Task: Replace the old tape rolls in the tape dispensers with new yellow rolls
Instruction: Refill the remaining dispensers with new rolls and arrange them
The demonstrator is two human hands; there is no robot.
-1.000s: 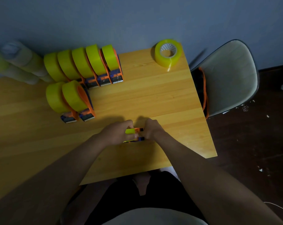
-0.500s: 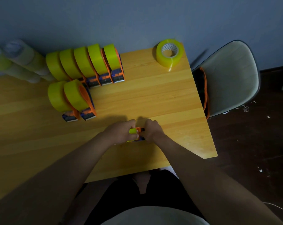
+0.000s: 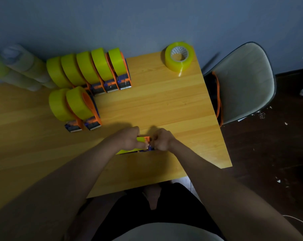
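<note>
Both hands are gripping one dispenser [image 3: 143, 145] near the wooden table's [image 3: 164, 105] front edge; left hand [image 3: 128, 140] is curling round its glossy yellow roll; right hand [image 3: 162, 140] is pinching the orange-and-blue plastic end.

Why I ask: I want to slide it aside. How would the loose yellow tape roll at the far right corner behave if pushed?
The loose yellow tape roll lies flat on its side, so it would probably slide, not roll. It sits close to the table edge, so a push rightward could drop it off. A short tape tail at its base may stick and drag slightly.
</note>
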